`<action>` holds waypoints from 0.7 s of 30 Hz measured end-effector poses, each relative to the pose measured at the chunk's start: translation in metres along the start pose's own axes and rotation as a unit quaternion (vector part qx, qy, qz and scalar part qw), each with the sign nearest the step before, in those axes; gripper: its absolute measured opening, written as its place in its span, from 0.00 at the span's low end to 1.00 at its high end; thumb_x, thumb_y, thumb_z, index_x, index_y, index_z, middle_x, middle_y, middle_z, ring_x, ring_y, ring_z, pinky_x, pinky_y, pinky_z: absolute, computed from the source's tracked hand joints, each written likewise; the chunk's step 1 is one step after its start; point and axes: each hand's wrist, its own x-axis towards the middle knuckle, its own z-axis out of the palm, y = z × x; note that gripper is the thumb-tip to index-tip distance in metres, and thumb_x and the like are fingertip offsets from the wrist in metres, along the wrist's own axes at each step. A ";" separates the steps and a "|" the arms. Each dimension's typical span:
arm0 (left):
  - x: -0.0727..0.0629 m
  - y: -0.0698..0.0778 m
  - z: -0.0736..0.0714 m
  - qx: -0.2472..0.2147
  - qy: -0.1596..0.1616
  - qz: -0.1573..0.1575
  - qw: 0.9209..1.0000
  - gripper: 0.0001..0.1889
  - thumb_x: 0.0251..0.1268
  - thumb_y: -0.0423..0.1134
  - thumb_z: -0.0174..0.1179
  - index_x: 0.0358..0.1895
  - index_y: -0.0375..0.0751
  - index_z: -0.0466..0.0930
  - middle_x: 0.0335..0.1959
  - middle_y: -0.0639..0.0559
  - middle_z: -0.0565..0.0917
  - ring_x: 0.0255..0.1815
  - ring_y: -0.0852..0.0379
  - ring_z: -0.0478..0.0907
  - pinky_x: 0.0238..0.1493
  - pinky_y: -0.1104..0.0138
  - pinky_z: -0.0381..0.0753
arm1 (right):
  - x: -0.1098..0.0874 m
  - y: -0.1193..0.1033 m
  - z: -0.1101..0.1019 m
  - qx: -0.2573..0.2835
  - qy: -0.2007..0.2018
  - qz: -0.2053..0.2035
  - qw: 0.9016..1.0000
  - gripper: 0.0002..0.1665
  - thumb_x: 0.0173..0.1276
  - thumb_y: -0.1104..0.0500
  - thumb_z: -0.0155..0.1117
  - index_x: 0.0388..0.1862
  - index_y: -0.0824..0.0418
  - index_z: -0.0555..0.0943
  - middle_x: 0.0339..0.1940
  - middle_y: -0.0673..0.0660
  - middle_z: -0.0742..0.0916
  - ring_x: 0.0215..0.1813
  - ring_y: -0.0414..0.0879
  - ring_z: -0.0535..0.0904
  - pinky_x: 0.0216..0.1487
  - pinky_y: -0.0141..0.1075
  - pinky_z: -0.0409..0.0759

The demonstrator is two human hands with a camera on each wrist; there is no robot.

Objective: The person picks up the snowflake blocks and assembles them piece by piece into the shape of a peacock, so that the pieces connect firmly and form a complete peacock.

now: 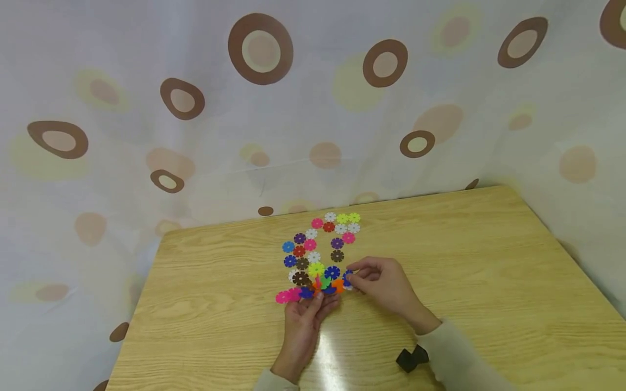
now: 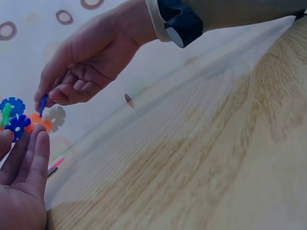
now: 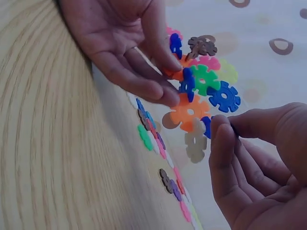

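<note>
My left hand (image 1: 304, 326) holds a joined cluster of slotted plastic snowflake discs from below, thumb and fingers gripping it near the middle. In the right wrist view the cluster has an orange disc (image 3: 190, 111), a green disc (image 3: 205, 79), a pale disc (image 3: 195, 143), and blue, pink, yellow and brown ones. Pink discs (image 1: 288, 296) extend from its left end. Between thumb and forefinger, my right hand (image 1: 388, 285) pinches a blue disc (image 2: 43, 104) at the orange disc's edge. Fingertips partly cover this blue disc, so whether its slot is engaged cannot be told.
Loose flat discs (image 1: 299, 251) in several colours lie in rows on the wooden table (image 1: 215, 315) beyond the hands. A patterned cloth (image 1: 293, 119) hangs behind the table's far edge. A dark device (image 2: 180, 21) is strapped to the right wrist.
</note>
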 end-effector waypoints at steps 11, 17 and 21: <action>0.000 -0.002 0.000 -0.005 0.002 0.010 1.000 0.09 0.83 0.30 0.58 0.58 0.31 0.74 0.47 0.47 0.95 0.53 0.49 0.94 0.67 0.51 0.87 | 0.001 0.001 -0.001 0.042 -0.036 0.034 0.998 0.14 0.76 0.66 0.71 0.54 0.76 0.87 0.39 0.67 0.94 0.37 0.50 0.94 0.41 0.42 0.95; -0.001 -0.002 0.001 -0.008 0.004 0.014 1.000 0.08 0.83 0.29 0.57 0.57 0.32 0.73 0.46 0.47 0.95 0.52 0.49 0.95 0.65 0.52 0.88 | 0.001 -0.001 0.003 0.050 -0.030 0.043 0.997 0.13 0.76 0.67 0.71 0.53 0.77 0.87 0.39 0.67 0.95 0.35 0.45 0.93 0.39 0.36 0.94; -0.001 -0.002 -0.001 -0.007 0.003 0.017 1.000 0.09 0.84 0.30 0.57 0.59 0.34 0.73 0.47 0.47 0.95 0.52 0.50 0.95 0.65 0.52 0.88 | 0.002 -0.002 0.008 0.064 -0.022 0.045 0.997 0.13 0.76 0.68 0.71 0.53 0.78 0.87 0.40 0.68 0.94 0.34 0.43 0.91 0.38 0.35 0.94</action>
